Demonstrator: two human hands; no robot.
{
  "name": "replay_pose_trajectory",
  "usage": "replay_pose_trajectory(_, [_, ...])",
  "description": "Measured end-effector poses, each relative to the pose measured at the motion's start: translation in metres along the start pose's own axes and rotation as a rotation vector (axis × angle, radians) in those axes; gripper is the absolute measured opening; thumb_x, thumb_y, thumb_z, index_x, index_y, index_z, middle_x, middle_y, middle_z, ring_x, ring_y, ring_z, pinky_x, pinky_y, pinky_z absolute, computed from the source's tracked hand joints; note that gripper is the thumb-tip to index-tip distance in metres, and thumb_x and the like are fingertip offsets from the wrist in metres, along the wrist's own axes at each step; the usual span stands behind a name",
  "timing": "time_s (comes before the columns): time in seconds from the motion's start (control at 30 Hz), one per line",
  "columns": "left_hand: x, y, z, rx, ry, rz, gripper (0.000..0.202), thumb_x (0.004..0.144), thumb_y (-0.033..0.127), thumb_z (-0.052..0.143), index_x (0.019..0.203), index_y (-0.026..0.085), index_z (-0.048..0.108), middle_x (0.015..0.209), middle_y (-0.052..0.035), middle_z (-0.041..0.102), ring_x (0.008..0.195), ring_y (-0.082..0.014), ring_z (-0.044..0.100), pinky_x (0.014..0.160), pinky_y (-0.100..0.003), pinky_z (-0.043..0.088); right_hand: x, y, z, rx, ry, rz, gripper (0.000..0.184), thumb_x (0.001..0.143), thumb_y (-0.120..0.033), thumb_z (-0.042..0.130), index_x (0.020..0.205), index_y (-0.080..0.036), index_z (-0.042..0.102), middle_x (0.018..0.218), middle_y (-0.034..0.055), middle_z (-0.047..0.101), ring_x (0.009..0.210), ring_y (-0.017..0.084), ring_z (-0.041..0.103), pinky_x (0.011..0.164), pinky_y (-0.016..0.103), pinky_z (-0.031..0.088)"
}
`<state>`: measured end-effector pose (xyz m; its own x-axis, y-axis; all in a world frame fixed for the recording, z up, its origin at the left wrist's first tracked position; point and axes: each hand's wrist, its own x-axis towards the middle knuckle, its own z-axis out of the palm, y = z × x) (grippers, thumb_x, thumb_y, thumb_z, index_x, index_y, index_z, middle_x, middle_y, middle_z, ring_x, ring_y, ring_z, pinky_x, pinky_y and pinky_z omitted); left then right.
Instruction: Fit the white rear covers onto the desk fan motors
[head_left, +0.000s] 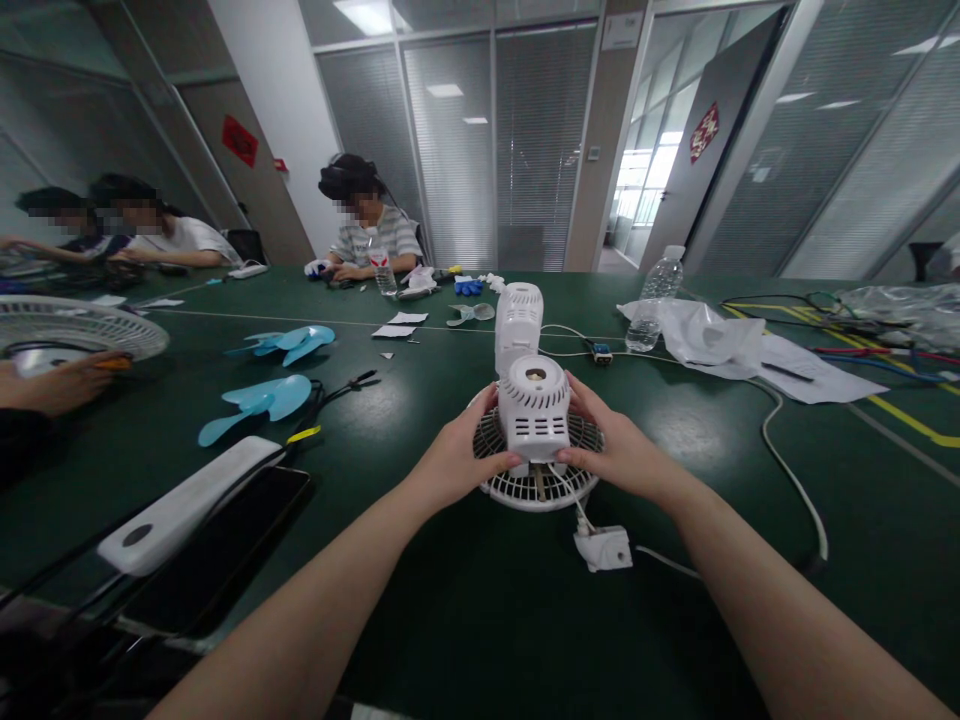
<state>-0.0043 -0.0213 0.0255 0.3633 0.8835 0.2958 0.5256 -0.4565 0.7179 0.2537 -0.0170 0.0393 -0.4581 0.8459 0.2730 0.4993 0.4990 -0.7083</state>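
A white fan motor housing (534, 410) with slotted vents stands over a round white fan grille (499, 480) on the green table. My left hand (465, 445) grips the housing's left side, thumb pressed at its lower front edge. From the right, my right hand (611, 440) holds the same housing, its thumb near the lower right corner. The fingers behind the housing are partly hidden. Beyond it rises another white vented part (519, 320); whether it is joined to the housing is unclear. Thin white wires run from the housing down to a small white block (604, 548) on the table.
Blue fan blades (259, 408) lie to the left, near a white power strip (187, 505) and a black phone (217, 550). A water bottle (656, 300) and papers (817, 370) are at right. At far left, another person's hand (67, 385) touches a fan grille.
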Motion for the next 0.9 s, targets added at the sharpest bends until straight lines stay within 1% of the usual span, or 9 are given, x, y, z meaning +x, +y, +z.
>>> replay_pose_trajectory(0.1, [0.0, 0.001, 0.002, -0.062, -0.006, 0.009, 0.089, 0.077, 0.035, 0.072, 0.15, 0.026, 0.022, 0.149, -0.0092, 0.044, 0.136, -0.0265, 0.043, 0.114, -0.048, 0.036, 0.002, -0.003, -0.002, -0.039, -0.015, 0.003, 0.095, 0.077, -0.036, 0.075, 0.153, -0.032, 0.017, 0.146, 0.0085, 0.049, 0.133, 0.032, 0.047, 0.112, 0.058, 0.036])
replay_pose_trajectory(0.27, [0.0, 0.004, -0.001, -0.04, -0.011, 0.028, 0.089, 0.076, 0.035, 0.074, 0.148, 0.027, 0.025, 0.147, -0.0086, 0.045, 0.135, -0.0274, 0.044, 0.112, -0.05, 0.037, 0.003, -0.008, -0.005, -0.042, -0.038, 0.025, 0.092, 0.075, -0.036, 0.076, 0.151, -0.029, 0.024, 0.143, 0.0096, 0.052, 0.13, 0.032, 0.051, 0.109, 0.057, 0.04])
replay_pose_trajectory(0.4, [0.0, 0.0, 0.0, -0.032, -0.007, 0.048, 0.089, 0.075, 0.037, 0.075, 0.148, 0.025, 0.026, 0.148, -0.0108, 0.043, 0.135, -0.0283, 0.043, 0.113, -0.049, 0.036, 0.002, -0.01, -0.004, -0.031, -0.039, 0.018, 0.093, 0.075, -0.037, 0.076, 0.151, -0.028, 0.023, 0.146, 0.0098, 0.049, 0.132, 0.031, 0.049, 0.112, 0.055, 0.038])
replay_pose_trajectory(0.5, [0.002, -0.012, 0.003, -0.029, 0.001, 0.077, 0.093, 0.072, 0.041, 0.078, 0.148, 0.022, 0.028, 0.148, -0.0133, 0.041, 0.135, -0.0311, 0.041, 0.114, -0.05, 0.034, 0.0, -0.007, -0.003, 0.028, -0.067, 0.017, 0.101, 0.073, -0.035, 0.078, 0.153, -0.028, 0.017, 0.151, 0.0098, 0.042, 0.137, 0.032, 0.042, 0.115, 0.056, 0.031])
replay_pose_trajectory(0.57, [0.005, -0.026, 0.004, -0.093, 0.039, 0.1, 0.075, 0.084, 0.042, 0.065, 0.147, 0.021, 0.03, 0.146, -0.0135, 0.044, 0.134, -0.0295, 0.043, 0.113, -0.048, 0.033, -0.002, -0.002, -0.005, 0.129, -0.082, 0.019, 0.103, 0.073, -0.034, 0.077, 0.154, -0.028, 0.013, 0.155, 0.0097, 0.036, 0.141, 0.032, 0.036, 0.117, 0.057, 0.025])
replay_pose_trajectory(0.63, [0.01, -0.041, 0.004, -0.204, 0.176, 0.053, 0.053, 0.097, 0.044, 0.042, 0.144, 0.019, 0.036, 0.139, -0.0131, 0.051, 0.129, -0.0256, 0.049, 0.11, -0.044, 0.038, -0.003, 0.004, -0.007, 0.273, -0.08, 0.023, 0.094, 0.077, -0.031, 0.07, 0.153, -0.03, 0.015, 0.156, 0.0084, 0.034, 0.142, 0.031, 0.035, 0.117, 0.058, 0.022])
replay_pose_trajectory(0.73, [0.018, -0.061, 0.003, -0.195, 0.328, -0.089, 0.045, 0.098, 0.045, 0.04, 0.135, 0.021, 0.047, 0.131, -0.0097, 0.058, 0.124, -0.0231, 0.054, 0.108, -0.041, 0.04, -0.003, 0.01, -0.01, 0.447, 0.005, 0.035, 0.078, 0.078, -0.021, 0.058, 0.149, -0.032, 0.027, 0.152, 0.0069, 0.042, 0.137, 0.031, 0.043, 0.115, 0.059, 0.027])
replay_pose_trajectory(0.8, [0.022, -0.07, 0.001, -0.193, 0.347, -0.121, 0.042, 0.097, 0.043, 0.043, 0.131, 0.02, 0.05, 0.129, -0.0102, 0.06, 0.12, -0.0234, 0.056, 0.106, -0.041, 0.042, -0.001, 0.008, -0.012, 0.467, 0.135, 0.037, 0.069, 0.076, -0.017, 0.054, 0.142, -0.03, 0.038, 0.144, 0.0076, 0.051, 0.13, 0.029, 0.051, 0.111, 0.057, 0.033])
replay_pose_trajectory(0.9, [0.025, -0.078, 0.001, -0.194, 0.336, -0.162, 0.038, 0.095, 0.04, 0.048, 0.127, 0.019, 0.054, 0.123, -0.0105, 0.064, 0.114, -0.0237, 0.061, 0.101, -0.041, 0.045, 0.003, -0.004, -0.011, 0.362, 0.375, 0.026, 0.05, 0.081, -0.02, 0.053, 0.131, -0.026, 0.048, 0.126, 0.009, 0.062, 0.116, 0.026, 0.061, 0.106, 0.053, 0.04])
